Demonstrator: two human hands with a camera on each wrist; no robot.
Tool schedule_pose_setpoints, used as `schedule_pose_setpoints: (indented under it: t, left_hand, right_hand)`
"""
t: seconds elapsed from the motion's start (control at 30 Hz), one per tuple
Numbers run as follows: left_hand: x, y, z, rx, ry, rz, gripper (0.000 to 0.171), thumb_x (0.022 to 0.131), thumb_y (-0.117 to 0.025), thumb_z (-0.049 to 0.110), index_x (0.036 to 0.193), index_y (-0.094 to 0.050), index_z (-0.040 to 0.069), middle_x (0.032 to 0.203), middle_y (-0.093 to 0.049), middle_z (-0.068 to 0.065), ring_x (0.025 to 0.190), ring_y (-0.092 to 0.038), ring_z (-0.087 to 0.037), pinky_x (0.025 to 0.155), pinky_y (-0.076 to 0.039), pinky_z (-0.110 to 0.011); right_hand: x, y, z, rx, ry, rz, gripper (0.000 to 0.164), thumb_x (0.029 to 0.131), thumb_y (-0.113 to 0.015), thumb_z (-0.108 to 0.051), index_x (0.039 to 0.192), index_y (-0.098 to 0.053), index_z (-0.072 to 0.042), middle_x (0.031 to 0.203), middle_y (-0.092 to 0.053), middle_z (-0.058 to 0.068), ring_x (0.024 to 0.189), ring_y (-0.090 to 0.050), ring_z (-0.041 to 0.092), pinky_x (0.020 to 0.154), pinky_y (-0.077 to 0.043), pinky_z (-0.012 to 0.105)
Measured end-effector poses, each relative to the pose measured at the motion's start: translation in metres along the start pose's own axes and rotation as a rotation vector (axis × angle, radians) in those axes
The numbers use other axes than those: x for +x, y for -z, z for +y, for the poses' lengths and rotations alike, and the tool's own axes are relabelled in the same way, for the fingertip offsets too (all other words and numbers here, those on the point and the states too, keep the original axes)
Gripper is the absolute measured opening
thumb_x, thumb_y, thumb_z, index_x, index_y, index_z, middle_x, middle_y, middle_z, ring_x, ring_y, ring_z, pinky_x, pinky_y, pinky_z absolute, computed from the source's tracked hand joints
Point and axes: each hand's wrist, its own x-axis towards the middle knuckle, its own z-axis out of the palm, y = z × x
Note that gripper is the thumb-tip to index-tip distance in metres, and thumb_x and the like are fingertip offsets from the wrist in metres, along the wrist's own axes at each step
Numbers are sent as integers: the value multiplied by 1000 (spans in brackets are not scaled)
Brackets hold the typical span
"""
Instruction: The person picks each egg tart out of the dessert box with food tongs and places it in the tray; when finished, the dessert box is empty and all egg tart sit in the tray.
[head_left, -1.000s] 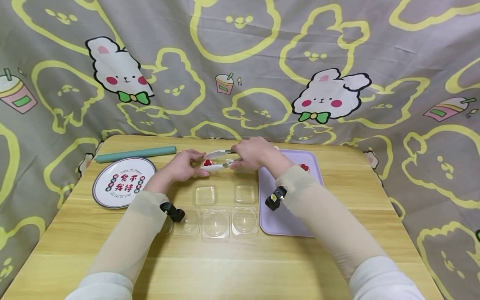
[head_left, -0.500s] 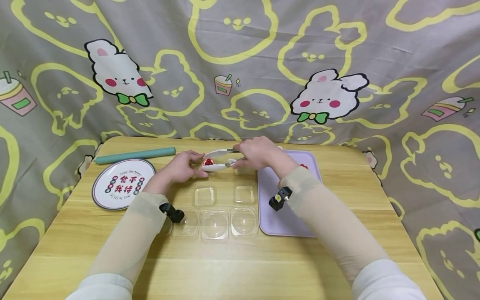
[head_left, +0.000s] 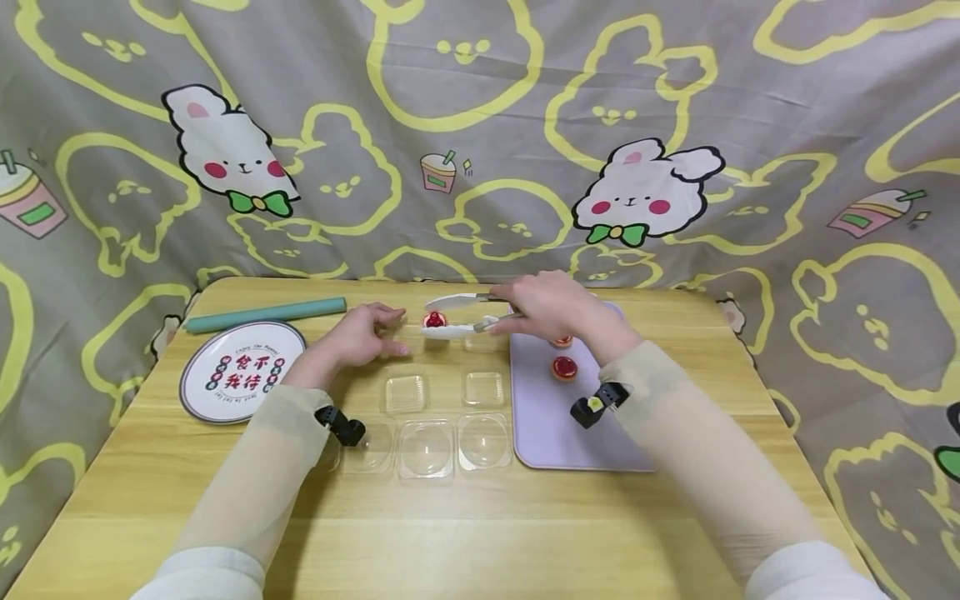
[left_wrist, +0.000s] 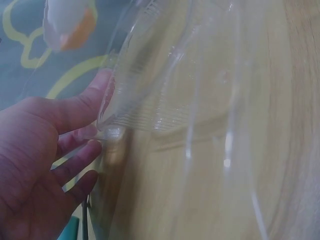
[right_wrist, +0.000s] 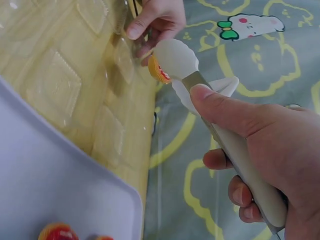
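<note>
My right hand [head_left: 551, 304] grips metal tongs [right_wrist: 232, 150] with white scalloped tips, fingers and thumb wrapped round the handles. A small tart with a red fruit topping [head_left: 435, 320] sits between the tips, over the back row of containers. In the right wrist view the tart's orange edge shows beside one white tip. My left hand [head_left: 363, 333] is just left of the tart, thumb and fingers apart. Its fingertips lie right at the edge of a clear plastic container [left_wrist: 165, 100], as the left wrist view shows.
More clear containers [head_left: 426, 450] stand in rows at the table's middle. On the right, a lilac tray [head_left: 555, 437] bears red-topped tarts [head_left: 564, 368]. To the left lie a white printed plate [head_left: 240, 400] and a green roll [head_left: 266, 315]. A patterned curtain [head_left: 495, 217] hangs behind.
My right hand has drawn the tongs to the right, and the tart has moved with them, away from the left hand's fingertips. The left hand stays nearly in place.
</note>
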Motion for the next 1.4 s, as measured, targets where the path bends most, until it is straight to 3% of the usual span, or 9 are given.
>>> schedule_pose_setpoints:
  t: [0.23,0.4,0.47,0.7,0.93,1.03,1.13,1.23,1.4]
  left_hand:
    - [-1,1,-1,1,-2,-8,79,89,-89,23,155,-52,4,157,-50,-21,144,-44,-41,121,-34,-54]
    - [-1,0,0,9,-4,-10,79,89,-89,24,156,-51,4,156,-49,-22,145,-43,-42,121,-33,-55]
    - [-1,0,0,14,-6,-11,79,89,-89,24,156,-51,4,156,-49,-23,145,-43,-43,121,-33,-55]
    - [-1,1,1,9,-4,-12,79,89,-89,23,155,-51,3,156,-49,-23,144,-43,-43,121,-33,-55]
    - [-1,1,0,14,0,-14,78,90,-88,23,156,-52,4,157,-49,-22,145,-43,-43,121,-32,-55]
    - [0,0,0,12,2,-14,78,90,-88,23,156,-51,5,157,-49,-22,145,-42,-43,122,-32,-55]
    - [-1,0,0,9,3,-14,78,90,-88,23,156,-51,4,157,-49,-22,145,-42,-43,122,-32,-55]
    - [-1,0,1,4,4,-11,77,90,-88,22,155,-52,4,156,-49,-22,145,-43,-43,122,-32,-55]
    - [0,0,0,3,-4,-7,77,90,-89,22,155,-52,3,155,-50,-22,144,-44,-42,121,-32,-55]
  right_hand:
    - [-33,7,11,36,-43,23,70,96,-69,-63,147,-62,-16,84,-61,-6,68,-57,17,62,-43,38]
    - [-60,8,22,41,-71,64,75,96,-70,-62,150,-60,-11,116,-72,3,92,-66,20,78,-52,45]
    - [-70,8,26,43,-80,73,77,95,-70,-63,151,-59,-11,124,-72,5,96,-66,21,78,-52,46]
    - [-104,4,36,80,-47,122,67,96,-70,-63,139,-66,-11,89,-62,-5,70,-55,13,63,-45,36]
    - [-137,-4,47,101,-66,114,70,98,-73,-55,144,-63,-3,121,-73,6,90,-67,17,83,-57,45]
    - [-150,-7,52,88,-97,104,73,98,-71,-58,144,-63,-3,116,-73,6,87,-65,17,80,-56,43]
    - [-162,-11,58,73,-117,103,70,98,-69,-60,142,-65,-6,99,-68,-3,74,-57,12,66,-50,36]
    - [-173,-14,64,58,-126,105,60,98,-70,-59,134,-67,-11,85,-58,-12,65,-49,9,58,-41,32]
    - [-191,-21,75,30,-157,110,45,96,-76,-52,123,-68,-18,82,-55,-14,61,-47,8,54,-38,31]
